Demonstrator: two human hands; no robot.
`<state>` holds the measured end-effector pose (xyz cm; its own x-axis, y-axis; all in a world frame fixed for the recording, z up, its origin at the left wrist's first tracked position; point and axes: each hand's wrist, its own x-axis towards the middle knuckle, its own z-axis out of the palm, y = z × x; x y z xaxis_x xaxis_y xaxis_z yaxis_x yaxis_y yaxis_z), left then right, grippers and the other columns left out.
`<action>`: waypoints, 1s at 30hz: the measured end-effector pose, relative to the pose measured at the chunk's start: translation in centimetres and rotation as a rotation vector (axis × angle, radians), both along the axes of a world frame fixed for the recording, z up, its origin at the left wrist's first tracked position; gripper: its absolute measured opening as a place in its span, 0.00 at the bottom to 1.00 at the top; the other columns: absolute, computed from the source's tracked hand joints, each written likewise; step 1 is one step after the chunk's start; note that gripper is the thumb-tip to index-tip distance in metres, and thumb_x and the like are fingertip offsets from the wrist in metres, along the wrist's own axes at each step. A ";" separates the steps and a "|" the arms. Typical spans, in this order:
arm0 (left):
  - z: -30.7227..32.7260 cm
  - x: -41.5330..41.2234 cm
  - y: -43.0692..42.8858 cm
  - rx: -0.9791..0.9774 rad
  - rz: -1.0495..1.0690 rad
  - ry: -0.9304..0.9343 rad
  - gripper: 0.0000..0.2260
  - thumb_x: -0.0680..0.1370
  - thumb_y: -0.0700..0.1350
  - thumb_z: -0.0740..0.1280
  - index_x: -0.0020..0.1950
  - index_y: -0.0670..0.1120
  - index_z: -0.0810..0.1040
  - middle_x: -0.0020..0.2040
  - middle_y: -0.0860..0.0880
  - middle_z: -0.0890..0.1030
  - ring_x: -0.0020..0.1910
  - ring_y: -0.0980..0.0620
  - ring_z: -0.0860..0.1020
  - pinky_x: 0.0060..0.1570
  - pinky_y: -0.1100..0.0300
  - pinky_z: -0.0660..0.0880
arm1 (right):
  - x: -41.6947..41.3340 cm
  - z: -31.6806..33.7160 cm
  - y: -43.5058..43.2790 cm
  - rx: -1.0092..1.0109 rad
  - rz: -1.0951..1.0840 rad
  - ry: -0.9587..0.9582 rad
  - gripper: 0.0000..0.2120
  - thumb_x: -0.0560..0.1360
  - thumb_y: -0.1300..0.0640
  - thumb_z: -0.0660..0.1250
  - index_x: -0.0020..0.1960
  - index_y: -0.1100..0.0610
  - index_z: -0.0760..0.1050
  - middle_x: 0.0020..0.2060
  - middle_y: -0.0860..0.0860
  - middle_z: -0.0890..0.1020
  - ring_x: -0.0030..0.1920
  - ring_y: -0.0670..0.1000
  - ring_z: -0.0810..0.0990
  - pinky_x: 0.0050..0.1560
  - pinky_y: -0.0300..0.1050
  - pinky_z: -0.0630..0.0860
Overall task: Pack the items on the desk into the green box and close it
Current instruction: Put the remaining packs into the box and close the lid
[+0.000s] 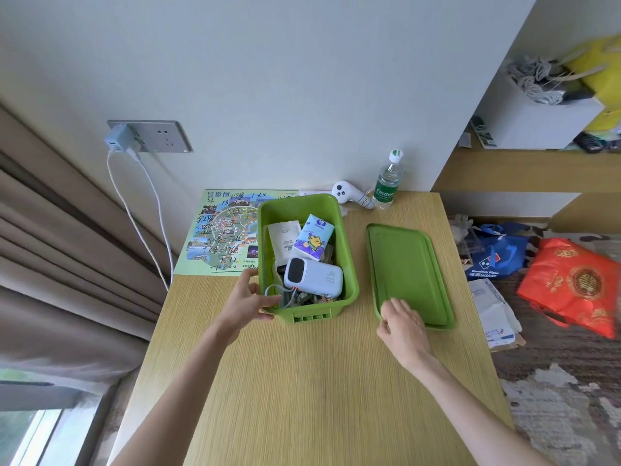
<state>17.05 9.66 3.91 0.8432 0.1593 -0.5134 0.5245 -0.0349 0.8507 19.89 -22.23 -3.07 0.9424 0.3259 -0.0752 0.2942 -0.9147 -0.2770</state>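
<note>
Your left hand (pixel 248 299) holds the near left corner of the box (pixel 349 264), thumb up along the left wall and fingers curled around the front corner, so it is gripping the box; your right hand (pixel 401 322) lies on the near left corner of the lid (pixel 408 274), fingers bent over its edge and touching it (whether they have actually clamped the edge, you cannot tell from here); the box stands open near the middle of the desk (pixel 302 381), and the lid lies flat just to its right, apart from it; inside the box a power bank (pixel 314 276) sits on top toward the near end, with a short cable (pixel 279 290) looping at its left end; behind it a tissue pack (pixel 312 240) leans against the right side, and a white sachet (pixel 284 238) lies to its left; darker small items beneath them are too hidden to name; a map (pixel 221 233) lies flat on the desk behind and to the left of the box, partly under it; a white device (pixel 351 194) and a bottle (pixel 388 179) stand at the far edge by the wall, behind the box and well apart from both hands
</note>
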 end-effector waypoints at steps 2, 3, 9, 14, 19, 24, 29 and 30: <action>-0.2 0.3 -0.4 0.054 0.038 0.002 0.25 0.73 0.34 0.72 0.66 0.46 0.66 0.53 0.38 0.80 0.41 0.45 0.83 0.34 0.55 0.81 | 0.7 2.1 0.1 0.117 -0.023 -0.100 0.08 0.74 0.65 0.66 0.44 0.57 0.68 0.40 0.48 0.69 0.42 0.48 0.70 0.43 0.46 0.75; -0.3 0.4 -0.7 0.090 0.064 0.002 0.24 0.73 0.34 0.72 0.65 0.45 0.66 0.52 0.38 0.81 0.41 0.44 0.83 0.34 0.54 0.81 | 1.1 3.3 0.1 0.179 -0.045 -0.140 0.10 0.73 0.66 0.66 0.42 0.57 0.66 0.39 0.49 0.69 0.40 0.49 0.70 0.39 0.47 0.75; -0.4 0.6 -1.8 0.219 0.121 -0.009 0.20 0.74 0.34 0.71 0.62 0.43 0.67 0.49 0.41 0.81 0.38 0.46 0.83 0.29 0.55 0.81 | 2.5 10.1 0.4 0.628 -0.168 -0.265 0.10 0.74 0.69 0.64 0.41 0.61 0.64 0.37 0.55 0.68 0.37 0.56 0.68 0.35 0.52 0.69; 0.2 0.0 -2.0 0.248 0.084 -0.017 0.20 0.76 0.39 0.71 0.64 0.41 0.67 0.51 0.40 0.80 0.39 0.46 0.82 0.31 0.57 0.81 | 1.8 15.4 2.6 0.975 -0.186 -0.200 0.09 0.76 0.69 0.63 0.42 0.58 0.65 0.36 0.50 0.68 0.36 0.44 0.67 0.42 0.30 0.70; 0.8 -0.4 -1.8 0.254 0.053 -0.015 0.21 0.77 0.43 0.71 0.65 0.40 0.67 0.51 0.39 0.80 0.42 0.45 0.82 0.34 0.55 0.81 | 1.0 19.1 5.1 1.208 -0.180 -0.111 0.10 0.78 0.67 0.62 0.41 0.57 0.65 0.35 0.54 0.68 0.38 0.48 0.68 0.43 0.41 0.67; 2.1 0.1 -1.4 0.436 0.057 -0.049 0.18 0.79 0.50 0.66 0.62 0.40 0.70 0.48 0.41 0.82 0.45 0.41 0.82 0.47 0.44 0.80 | -0.2 20.2 7.4 1.453 -0.195 0.098 0.06 0.80 0.65 0.60 0.45 0.62 0.66 0.42 0.61 0.75 0.45 0.54 0.76 0.51 0.52 0.77; 3.7 0.6 -1.6 0.371 0.054 -0.162 0.25 0.83 0.58 0.49 0.60 0.39 0.72 0.55 0.38 0.78 0.54 0.39 0.78 0.56 0.40 0.76 | -1.1 18.8 9.3 1.696 -0.191 0.320 0.05 0.80 0.65 0.58 0.51 0.65 0.71 0.48 0.58 0.82 0.50 0.52 0.82 0.51 0.46 0.80; 3.8 0.6 -1.6 0.338 0.056 -0.171 0.27 0.83 0.59 0.46 0.60 0.39 0.73 0.56 0.38 0.78 0.55 0.39 0.77 0.57 0.40 0.75 | -1.2 18.4 9.5 1.724 -0.191 0.370 0.05 0.80 0.65 0.57 0.50 0.64 0.72 0.48 0.57 0.83 0.51 0.52 0.82 0.51 0.46 0.80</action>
